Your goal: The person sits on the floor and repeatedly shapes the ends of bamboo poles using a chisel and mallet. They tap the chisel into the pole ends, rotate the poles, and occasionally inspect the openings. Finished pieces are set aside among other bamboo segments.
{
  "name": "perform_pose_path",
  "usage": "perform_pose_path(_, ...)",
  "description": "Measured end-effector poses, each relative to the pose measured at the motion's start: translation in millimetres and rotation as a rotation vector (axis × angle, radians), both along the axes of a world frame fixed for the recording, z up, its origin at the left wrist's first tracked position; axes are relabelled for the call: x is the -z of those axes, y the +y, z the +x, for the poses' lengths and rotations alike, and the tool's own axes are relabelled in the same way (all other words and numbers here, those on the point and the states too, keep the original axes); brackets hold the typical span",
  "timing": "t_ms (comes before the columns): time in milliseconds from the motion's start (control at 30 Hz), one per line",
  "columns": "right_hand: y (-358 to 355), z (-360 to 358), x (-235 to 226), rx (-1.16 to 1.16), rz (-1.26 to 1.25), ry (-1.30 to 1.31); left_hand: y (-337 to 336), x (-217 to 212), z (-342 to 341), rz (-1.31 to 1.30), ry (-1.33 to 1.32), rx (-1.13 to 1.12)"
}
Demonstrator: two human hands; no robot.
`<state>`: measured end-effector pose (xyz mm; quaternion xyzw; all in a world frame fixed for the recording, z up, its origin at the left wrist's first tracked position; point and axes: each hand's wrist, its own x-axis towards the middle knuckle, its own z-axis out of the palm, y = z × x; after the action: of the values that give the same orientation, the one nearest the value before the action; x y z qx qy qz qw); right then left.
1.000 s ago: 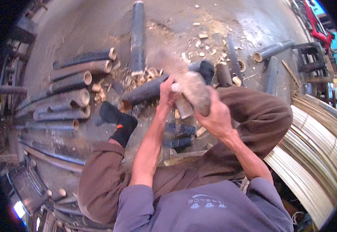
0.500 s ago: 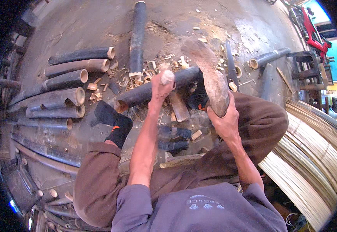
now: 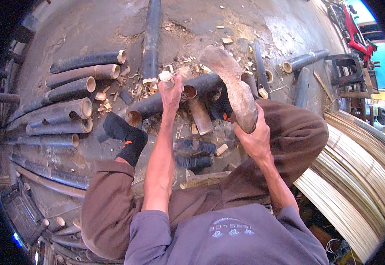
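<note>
My left hand [image 3: 171,93] is closed around an upright tool whose pale, round handle end [image 3: 166,78] points up at me; its lower part is hidden. Beneath that hand a dark bamboo tube [image 3: 150,106] lies across the floor between my feet. A round, orange-rimmed opening [image 3: 190,92] shows just right of the hand. My right hand [image 3: 255,138] grips the narrow end of a thick, worn wooden mallet [image 3: 231,79]. The mallet's broad head is raised, apart from the left hand. A shorter brown bamboo piece [image 3: 200,117] lies under the tube.
Several cut bamboo tubes [image 3: 84,75] lie side by side at the left. Another long dark tube [image 3: 152,39] stretches away ahead. Wood chips [image 3: 135,90] litter the floor. Thin pale strips [image 3: 356,176] are bundled at my right, and a dark stool-like frame [image 3: 347,77] stands farther back.
My left hand has shifted left with its tool, and the round opening beside it now shows. The mallet stays raised in my right hand. The whole view has shifted slightly.
</note>
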<state>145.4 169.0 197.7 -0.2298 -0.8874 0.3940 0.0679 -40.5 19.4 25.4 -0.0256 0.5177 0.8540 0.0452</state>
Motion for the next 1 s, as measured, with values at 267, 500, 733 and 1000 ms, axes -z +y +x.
perform_pose_path(267,-24,-22,-26,-0.119,0.013,0.21,5,26,7,-0.326,0.1,-0.196)
perform_pose_path(500,-25,-59,8,-0.331,0.211,-0.214,30,16,24,-0.337,0.306,-0.063)
perform_pose_path(733,-15,1,37,-0.14,0.23,0.216,56,18,58,-0.751,0.512,-0.2)
perform_pose_path(1000,-7,6,5,-0.067,0.183,0.008,52,22,51,-0.705,0.717,0.164)
